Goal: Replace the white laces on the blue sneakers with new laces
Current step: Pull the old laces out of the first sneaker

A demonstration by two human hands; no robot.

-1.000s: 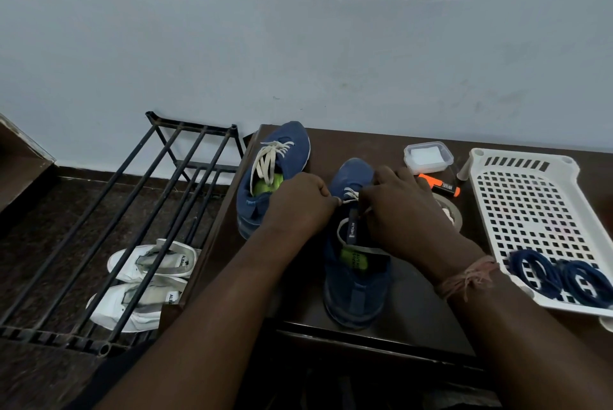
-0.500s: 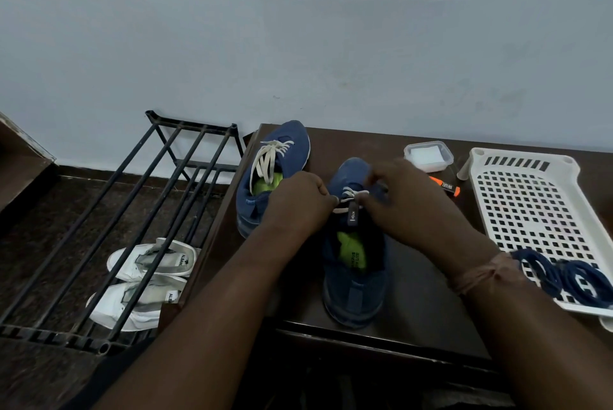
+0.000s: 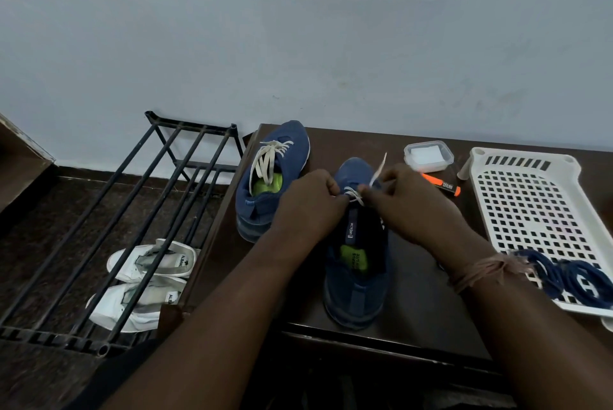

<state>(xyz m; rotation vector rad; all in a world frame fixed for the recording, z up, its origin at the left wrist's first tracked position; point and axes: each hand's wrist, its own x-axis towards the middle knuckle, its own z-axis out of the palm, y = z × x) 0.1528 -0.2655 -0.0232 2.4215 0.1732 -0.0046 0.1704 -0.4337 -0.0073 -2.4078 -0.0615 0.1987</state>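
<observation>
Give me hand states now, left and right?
Left hand: curled, pinching the white lace on the near blue sneaker.
Right hand: pinching the same lace, its free end sticking up.

We see matt blue knit cloth on the sneakers [image 3: 356, 263], with flat woven white laces [image 3: 267, 157]. The perforated tray [image 3: 530, 204] looks smooth white plastic, the shoe rack [image 3: 159, 197] dark painted metal, the table [image 3: 418, 293] glossy dark wood.
</observation>
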